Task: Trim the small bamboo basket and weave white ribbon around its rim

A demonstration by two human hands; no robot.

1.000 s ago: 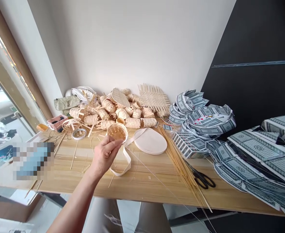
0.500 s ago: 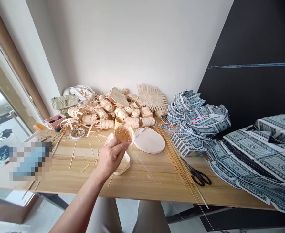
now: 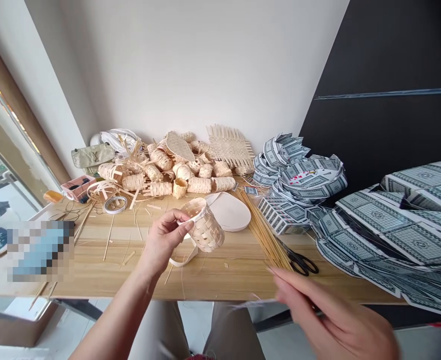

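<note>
My left hand (image 3: 164,241) grips a small pale woven basket (image 3: 202,228), tilted so its woven side wall faces me, above the tabletop. A white flexible strip (image 3: 183,259) curves beneath it. My right hand (image 3: 331,317) is blurred at the lower right, over the table's front edge. A thin pale strand (image 3: 251,303) runs from its fingertips, which appear pinched on it. The strand's far end is hidden in the blur.
Behind the basket lie a white oval board (image 3: 228,211) and a heap of woven bamboo pieces (image 3: 160,175). A bundle of thin sticks (image 3: 261,230) and black scissors (image 3: 299,263) lie to the right. Patterned printed sheets (image 3: 400,230) are piled at the far right.
The basket has turned from mouth-up to showing its woven side. My right hand has entered at the lower right, and the view has shifted slightly.
</note>
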